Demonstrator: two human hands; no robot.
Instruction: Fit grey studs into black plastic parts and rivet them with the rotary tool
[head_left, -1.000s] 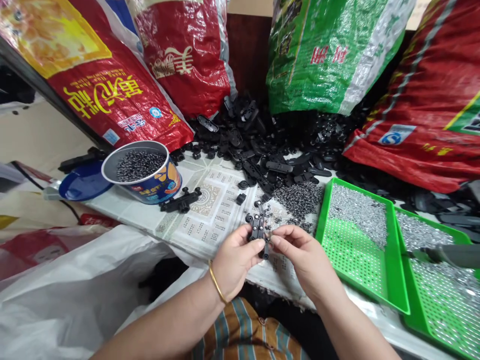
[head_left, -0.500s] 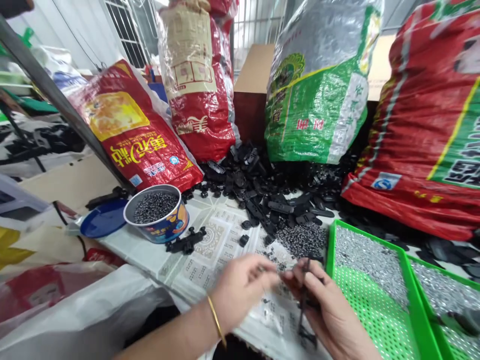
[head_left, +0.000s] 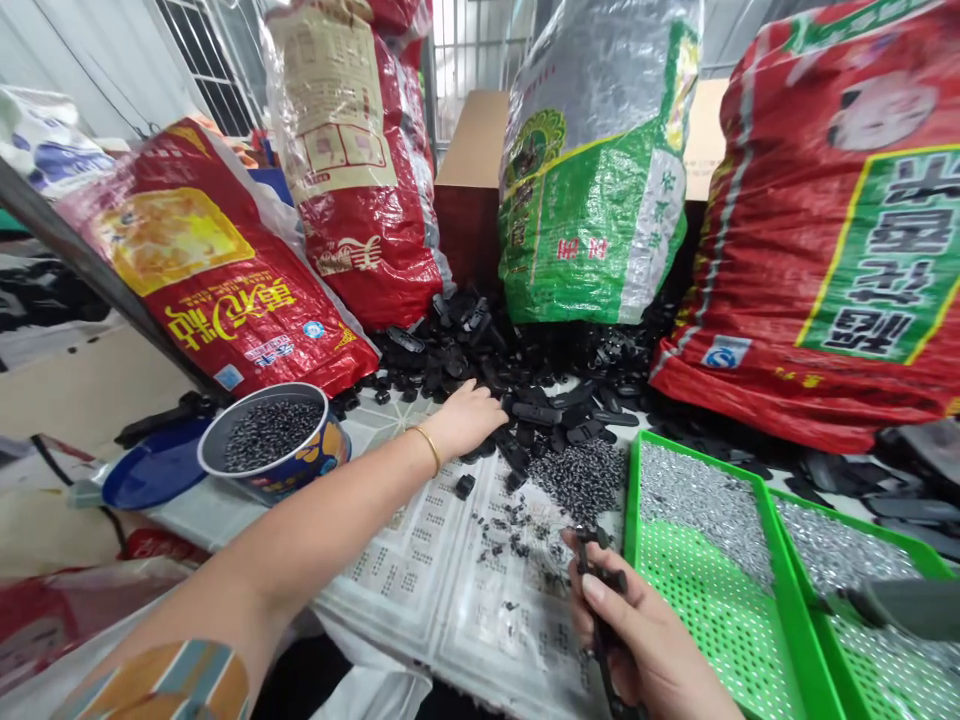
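Observation:
My left hand, a gold bangle at its wrist, stretches over the near edge of a pile of black plastic parts. Its fingers reach out palm down; the fingertips are partly hidden, and no held object shows. Low in front of me, my right hand is closed around a long, narrow black plastic part with knobs along its side. Beyond that hand lies a heap of small dark shiny pieces, with several scattered on the patterned tabletop. A single black block rests nearby.
Green perforated trays of silvery bits stand at right, a dark grey cylindrical object over one. At left are a tub of dark small pieces and a blue lid. Large red sacks and a green sack line the back.
My left hand has moved away from my right hand, forward and left to the black parts. My right hand keeps the long black part. The view has shifted slightly to the right.

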